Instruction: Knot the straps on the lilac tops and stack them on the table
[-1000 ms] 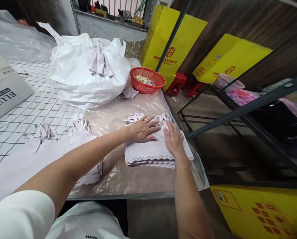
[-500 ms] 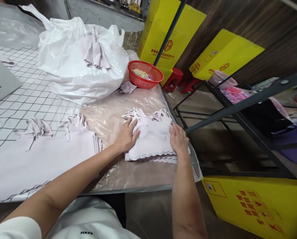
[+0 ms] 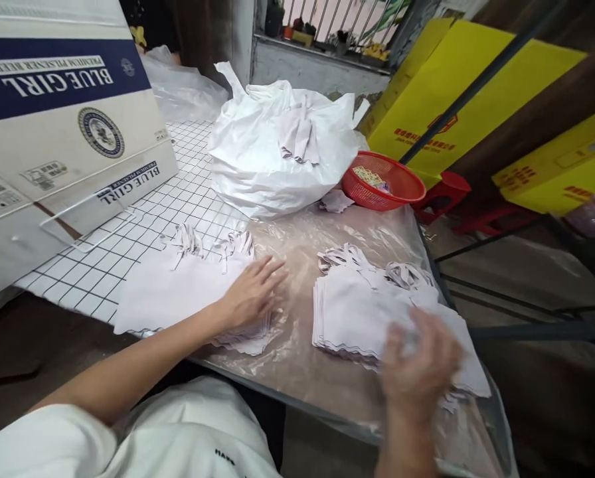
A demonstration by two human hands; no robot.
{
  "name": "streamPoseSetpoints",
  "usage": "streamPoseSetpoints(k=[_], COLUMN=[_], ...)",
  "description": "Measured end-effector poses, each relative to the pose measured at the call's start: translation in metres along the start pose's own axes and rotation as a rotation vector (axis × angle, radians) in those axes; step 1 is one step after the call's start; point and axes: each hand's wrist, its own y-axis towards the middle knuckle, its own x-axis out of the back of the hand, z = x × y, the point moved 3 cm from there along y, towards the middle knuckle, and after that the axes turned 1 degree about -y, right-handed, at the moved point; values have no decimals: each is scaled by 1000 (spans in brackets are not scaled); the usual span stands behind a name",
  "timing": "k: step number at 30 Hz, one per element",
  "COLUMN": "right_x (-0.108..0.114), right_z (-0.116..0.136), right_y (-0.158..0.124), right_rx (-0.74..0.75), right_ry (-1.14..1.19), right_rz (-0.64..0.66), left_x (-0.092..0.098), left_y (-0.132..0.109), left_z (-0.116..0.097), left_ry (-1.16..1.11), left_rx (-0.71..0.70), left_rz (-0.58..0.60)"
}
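Observation:
My left hand (image 3: 257, 289) lies over the right end of a spread of pale lilac fabric pieces (image 3: 172, 292) with gathered strap-like strips along their far edge. Its fingers are stretched out, and I cannot tell whether they touch the cloth. My right hand (image 3: 422, 358) is smeared by motion above the near side of a neat stack of similar fabric pieces (image 3: 362, 309). Thumb and fingers look apart there, with no cloth seen between them. The stack has wavy near edges and bunched strips on top; more pieces stick out from its right side.
A white plastic bag (image 3: 277, 179) with a fabric piece on it stands behind, beside a red basket (image 3: 387, 179) holding small bands. At left is a Blue Girl carton (image 3: 73, 139). Yellow boxes (image 3: 457, 99), a red stool (image 3: 441, 196) and a dark metal frame (image 3: 536, 332) stand right.
The view has swung left, bringing the carton in. My left hand has left the right stack and moved to the left spread. My right hand has shifted to the stack's near side.

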Motion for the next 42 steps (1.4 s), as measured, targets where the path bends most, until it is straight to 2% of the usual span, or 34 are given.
streamPoseSetpoints(k=[3, 4, 6, 9, 12, 14, 17, 21, 23, 28, 30, 32, 35, 39, 42], right_x=[-34, -47, -69, -84, -84, -83, -86, -94, -96, -91, -86, -80, -70, -62, -61], right_z=[100, 126, 159, 168, 157, 151, 148, 150, 150, 153, 152, 150, 148, 149, 151], right_y=[-43, -56, -77, -87, -83, -77, -69, -61, -57, -45, -43, -44, -53, -71, -81], right_rx=[247, 292, 338, 275, 166, 85, -30, -70, -82, -123, -194, -286, -403, -590, -651], right_ry=[227, 264, 304, 306, 319, 329, 342, 368, 390, 502, 580, 652, 755, 877, 859], right_rz=[317, 405, 482, 472, 447, 441, 430, 484, 525, 595, 653, 720, 786, 895, 942], left_x=[14, 17, 25, 49, 81, 99, 114, 118, 119, 123, 124, 124, 123, 125, 125], left_y=[-66, -86, -123, -171, -210, -226, -234, -226, -222, -216, -213, -212, -214, -224, -231], left_z=[21, 26, 35, 53, 77, 89, 96, 95, 94, 90, 88, 86, 84, 78, 73], left_ry=[111, 142, 189, 231, 247, 244, 205, -8, -106, -119, -130, -191, -278, -282, -290], left_rx=[25, 31, 58, 188, 407, 570, 789, 1036, 1112, 1193, 1207, 1202, 1194, 1220, 1262], left_rz=[100, 129, 146, 38, -170, -299, -393, -315, -288, -341, -365, -335, -270, -230, -246])
